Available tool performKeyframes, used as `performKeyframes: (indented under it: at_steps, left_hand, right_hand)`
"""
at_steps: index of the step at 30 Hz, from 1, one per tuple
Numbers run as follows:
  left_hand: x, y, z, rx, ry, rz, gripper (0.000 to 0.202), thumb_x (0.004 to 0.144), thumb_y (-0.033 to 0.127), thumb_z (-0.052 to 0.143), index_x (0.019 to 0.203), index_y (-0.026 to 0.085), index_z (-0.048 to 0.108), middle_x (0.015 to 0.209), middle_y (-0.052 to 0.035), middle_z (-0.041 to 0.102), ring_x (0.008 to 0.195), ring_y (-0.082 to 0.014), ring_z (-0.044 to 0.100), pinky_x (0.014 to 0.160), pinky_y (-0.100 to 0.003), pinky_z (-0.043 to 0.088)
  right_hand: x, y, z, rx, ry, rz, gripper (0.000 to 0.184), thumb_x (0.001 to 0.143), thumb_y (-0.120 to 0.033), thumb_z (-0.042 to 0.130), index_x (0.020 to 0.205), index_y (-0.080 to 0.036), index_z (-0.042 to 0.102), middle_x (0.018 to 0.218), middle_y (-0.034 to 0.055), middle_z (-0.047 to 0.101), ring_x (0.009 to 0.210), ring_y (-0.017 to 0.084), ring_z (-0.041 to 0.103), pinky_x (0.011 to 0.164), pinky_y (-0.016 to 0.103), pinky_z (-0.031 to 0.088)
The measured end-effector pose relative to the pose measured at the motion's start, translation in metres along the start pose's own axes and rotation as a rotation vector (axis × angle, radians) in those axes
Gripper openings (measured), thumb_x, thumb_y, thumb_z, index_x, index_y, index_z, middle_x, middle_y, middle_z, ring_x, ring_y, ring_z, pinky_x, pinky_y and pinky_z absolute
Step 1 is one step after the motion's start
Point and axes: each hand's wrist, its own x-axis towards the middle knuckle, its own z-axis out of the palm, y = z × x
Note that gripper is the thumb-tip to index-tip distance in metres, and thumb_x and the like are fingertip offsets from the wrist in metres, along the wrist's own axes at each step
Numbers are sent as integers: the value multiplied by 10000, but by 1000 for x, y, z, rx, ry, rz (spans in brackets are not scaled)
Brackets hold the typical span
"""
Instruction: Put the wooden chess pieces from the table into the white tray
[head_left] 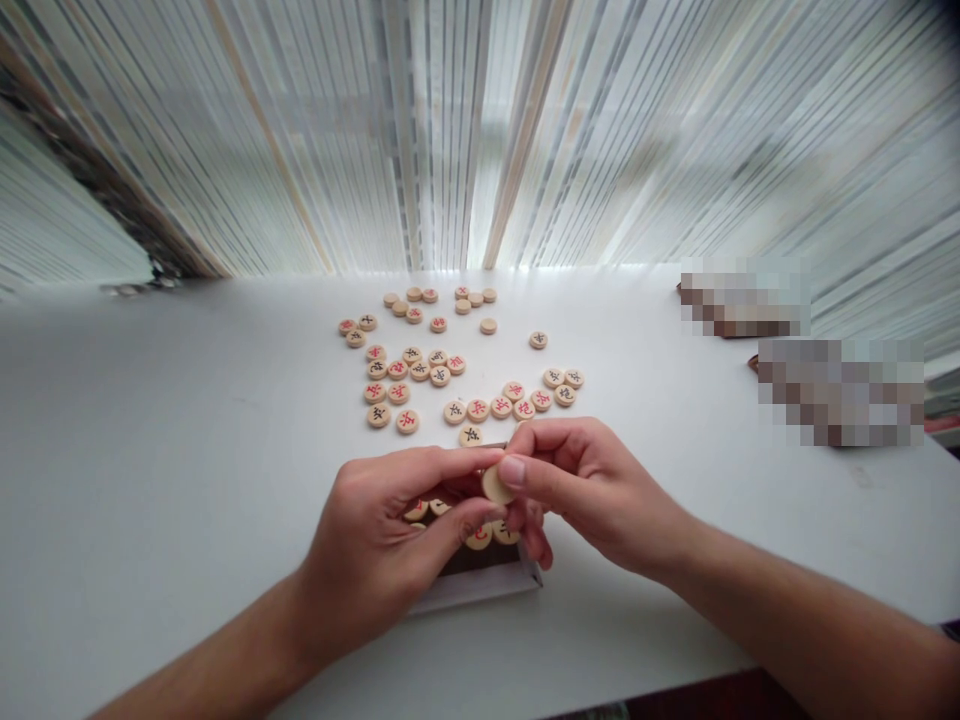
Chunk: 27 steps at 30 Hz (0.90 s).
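With fingers (459,460) of left hand (375,522) and right hand (600,492) clamped on a disc (493,488), blank face showing, in head view: holding it just above the open box (487,589). Inside, marked discs (478,537); beyond, on the table (187,450), scattered pieces (478,410).

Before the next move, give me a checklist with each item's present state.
1. Held piece gripped by right hand: ok, thumb against it.
2. Left hand touching that piece: cannot tell, contact unclear.
3. Held piece's marking readable: not ok, visible side is blank.
4. Box open: ok, marked pieces show inside.
5. Full view into box: not ok, hands cover part.
6. Loose pieces on table all marked-side up: not ok, some show blank tops.
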Motion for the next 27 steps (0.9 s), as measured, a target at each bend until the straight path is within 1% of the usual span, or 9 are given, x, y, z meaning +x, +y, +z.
performKeyframes:
  at_steps: [3,5,10,13,15,18,21,23,27]
  left_hand:
    - [0,0,1,13,20,-19,279,887,88,844,1129,223,879,885,-10,880,734,-151,825,754,-186,677]
    - [-1,0,1,-5,27,-41,264,881,97,850,1117,211,882,864,-19,875,735,-162,830,753,-195,684]
    - [-1,1,1,-207,-30,-144,287,936,114,804,1201,207,861,950,-39,891,799,-190,864,764,-210,705]
    - [0,2,2,-246,-30,-162,267,957,102,773,1179,216,870,997,-41,895,841,-194,872,779,-200,703]
    - [1,3,3,-244,-17,-165,258,962,85,750,1147,211,877,989,-43,895,827,-196,872,756,-197,703]
    - [2,5,4,-240,-11,-179,232,975,85,720,1106,191,880,911,-48,890,724,-190,857,665,-199,697]
    - [3,6,4,-256,-13,-190,204,988,100,715,1075,192,875,817,-30,875,660,-168,837,632,-182,684]
    - [3,6,4,-281,-15,-204,181,1001,121,719,1070,199,868,779,-18,865,658,-157,834,639,-170,681]
    - [3,6,4,-278,0,-217,142,1004,140,732,1039,193,858,767,-14,857,651,-138,825,648,-152,673]
  right_hand:
    - [0,1,-1,15,-7,9,318,831,-345,961,781,-137,725,643,22,755,482,123,704,466,189,597]
    - [0,1,-2,32,-8,20,318,801,-325,983,805,-137,726,659,21,764,492,130,715,475,199,610]
    - [0,0,0,56,-6,54,387,684,-252,1051,844,-141,717,677,22,782,510,129,714,507,209,620]
    - [-1,0,1,32,26,64,427,639,-249,1073,828,-145,705,645,12,767,504,120,696,511,199,599]
    - [0,2,1,-6,69,55,460,596,-247,1089,801,-153,688,638,5,760,489,108,672,494,188,570]
    - [-1,4,2,-72,121,24,481,570,-248,1098,784,-160,677,651,15,767,493,100,653,478,174,528]
    - [-2,5,3,-109,135,-12,452,601,-270,1090,800,-156,701,656,22,767,523,108,665,490,178,527]
    - [-2,4,3,-121,119,-36,405,664,-319,1066,811,-151,728,658,23,762,520,110,662,491,189,539]
    - [-2,-1,2,-140,74,-80,345,790,-403,991,801,-147,758,640,13,738,510,115,669,501,206,576]
